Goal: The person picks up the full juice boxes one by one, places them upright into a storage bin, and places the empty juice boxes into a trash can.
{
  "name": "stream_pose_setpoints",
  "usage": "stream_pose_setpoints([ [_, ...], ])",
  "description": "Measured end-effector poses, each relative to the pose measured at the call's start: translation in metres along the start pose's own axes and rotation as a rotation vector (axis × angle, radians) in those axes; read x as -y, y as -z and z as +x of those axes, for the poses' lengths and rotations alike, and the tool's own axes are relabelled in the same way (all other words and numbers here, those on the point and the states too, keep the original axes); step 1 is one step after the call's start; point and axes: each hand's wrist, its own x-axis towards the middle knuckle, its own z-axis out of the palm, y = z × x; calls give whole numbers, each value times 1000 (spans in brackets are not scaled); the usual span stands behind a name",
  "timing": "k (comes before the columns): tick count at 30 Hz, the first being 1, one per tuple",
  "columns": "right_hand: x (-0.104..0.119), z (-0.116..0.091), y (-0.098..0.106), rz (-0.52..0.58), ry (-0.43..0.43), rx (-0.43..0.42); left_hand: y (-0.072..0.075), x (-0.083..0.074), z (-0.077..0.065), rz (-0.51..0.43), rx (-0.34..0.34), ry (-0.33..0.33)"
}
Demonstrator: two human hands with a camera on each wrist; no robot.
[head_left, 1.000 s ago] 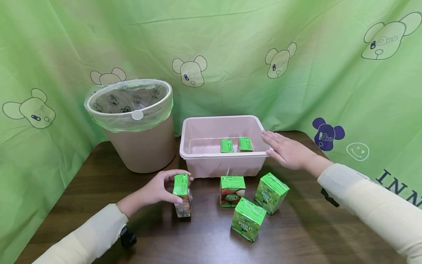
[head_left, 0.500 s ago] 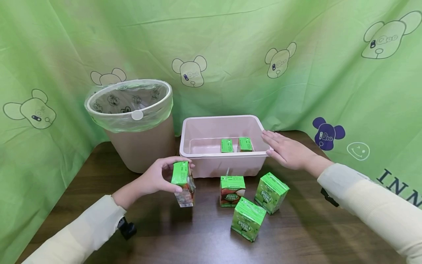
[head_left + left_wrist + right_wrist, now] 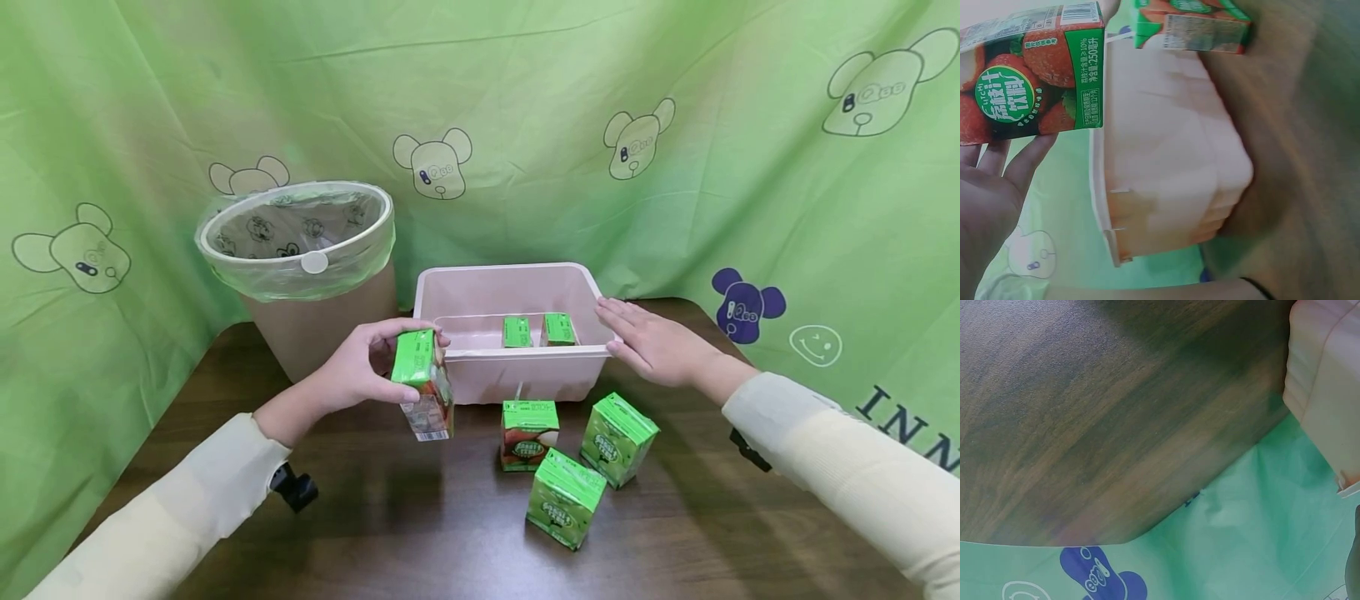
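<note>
hands point(image 3: 360, 362) on carton point(image 3: 430, 387) and tub point(image 3: 480, 380), three more cartons point(image 3: 562, 507) in front

Head cam: high up, looks fwd & down over table point(image 3: 450, 542). L wrist cam: close-up, tub point(image 3: 1166, 144) shown sideways. R wrist cam: faces table, tub at pic's R edge. All 3 share tub.

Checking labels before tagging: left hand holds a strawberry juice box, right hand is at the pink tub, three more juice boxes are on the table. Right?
Not quite: the juice box in the left hand is lychee; the left wrist view shows the LITCHI label. The rest stands: right hand at the pink tub, three more juice boxes on the table.
</note>
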Motion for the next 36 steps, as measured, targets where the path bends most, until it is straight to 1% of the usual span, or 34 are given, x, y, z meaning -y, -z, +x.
stream_pose_setpoints([
  [3,0,0,1,2,-1,1,3,-5,7,31,-22,-19],
  [5,1,0,1,6,-4,2,5,-8,12,24,-30,-26],
  [10,0,0,0,8,-11,4,10,-16,26,-49,-34,-60],
  [13,0,0,-1,10,-13,2,13,-19,35,-71,-60,-74],
  [18,-2,0,-3,9,-12,-3,18,-20,49,-120,-97,-76],
  [27,-1,0,-2,8,-6,4,22,-17,72,-122,-155,-54],
  [31,1,0,0,10,-9,12,23,-11,83,-96,-197,-34],
  [36,1,1,1,0,-4,19,24,-2,93,-29,-252,-7],
])
